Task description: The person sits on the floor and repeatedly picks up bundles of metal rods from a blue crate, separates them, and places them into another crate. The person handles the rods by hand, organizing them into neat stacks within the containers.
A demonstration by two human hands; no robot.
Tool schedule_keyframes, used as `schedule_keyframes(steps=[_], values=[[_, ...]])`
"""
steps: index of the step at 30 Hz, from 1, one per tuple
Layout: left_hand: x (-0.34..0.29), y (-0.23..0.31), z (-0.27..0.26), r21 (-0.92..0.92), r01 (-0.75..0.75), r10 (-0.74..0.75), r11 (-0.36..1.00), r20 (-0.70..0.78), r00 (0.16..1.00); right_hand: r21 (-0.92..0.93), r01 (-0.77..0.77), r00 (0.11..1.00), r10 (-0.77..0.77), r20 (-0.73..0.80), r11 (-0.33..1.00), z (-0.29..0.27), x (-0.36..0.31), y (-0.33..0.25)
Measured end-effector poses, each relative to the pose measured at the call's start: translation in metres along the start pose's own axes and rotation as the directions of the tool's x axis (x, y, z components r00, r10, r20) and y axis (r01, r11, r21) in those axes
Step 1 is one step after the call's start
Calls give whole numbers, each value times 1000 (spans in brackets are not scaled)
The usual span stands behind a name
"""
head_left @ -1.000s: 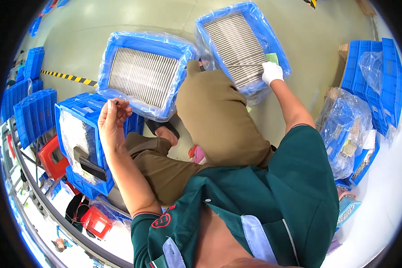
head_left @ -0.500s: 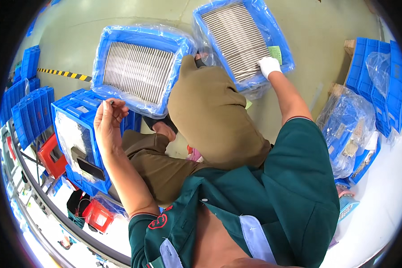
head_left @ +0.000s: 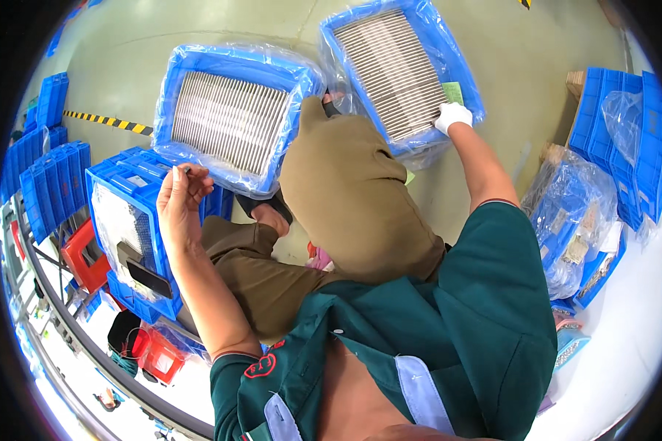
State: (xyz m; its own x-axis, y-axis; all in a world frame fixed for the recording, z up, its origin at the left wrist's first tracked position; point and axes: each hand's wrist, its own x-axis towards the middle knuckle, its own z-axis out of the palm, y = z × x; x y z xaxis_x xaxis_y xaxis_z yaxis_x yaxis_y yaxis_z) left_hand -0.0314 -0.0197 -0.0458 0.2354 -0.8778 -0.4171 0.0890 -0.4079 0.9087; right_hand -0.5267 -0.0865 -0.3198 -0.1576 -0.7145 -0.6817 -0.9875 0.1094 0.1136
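My right hand, in a white glove, is at the near right corner of a blue plastic bin lined with clear film. Its fingertips touch the end of the closely packed row of thin metal strips in that bin; whether they grip one cannot be seen. A green paper slip lies just beyond the glove. My bare left hand is raised over the left side, fingers curled, with a small dark piece pinched at the fingertips. Past it, a second lined blue bin holds similar strips.
Beside my left forearm stands a blue crate with a dark phone-like slab on its side. Red stools and a dark rail are at the left. More blue bins and a plastic-wrapped one stand at the right.
My gloved right hand has shifted slightly right and down, toward the bin's near right corner. The left hand stays nearly where it was, still pinching the small piece.
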Motion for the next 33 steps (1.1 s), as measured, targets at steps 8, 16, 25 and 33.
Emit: schedule_keyframes(steps=[8, 16, 25, 33], values=[[0, 5, 8, 29, 9, -9, 1000, -4, 1000, 24, 100, 990, -101, 103, 995, 4, 18, 16], [-3, 4, 6, 26, 15, -15, 1000, -12, 1000, -110, 195, 959, -166, 228, 975, -22, 6, 15], [-7, 9, 4, -1, -28, 28, 1000, -18, 999, -185, 464, 822, -343, 455, 867, -47, -11, -1], [-15, 15, 3, -10, -82, 82, 997, 9, 997, -275, 492, 845, -378, 378, 826, -22, 5, -31]])
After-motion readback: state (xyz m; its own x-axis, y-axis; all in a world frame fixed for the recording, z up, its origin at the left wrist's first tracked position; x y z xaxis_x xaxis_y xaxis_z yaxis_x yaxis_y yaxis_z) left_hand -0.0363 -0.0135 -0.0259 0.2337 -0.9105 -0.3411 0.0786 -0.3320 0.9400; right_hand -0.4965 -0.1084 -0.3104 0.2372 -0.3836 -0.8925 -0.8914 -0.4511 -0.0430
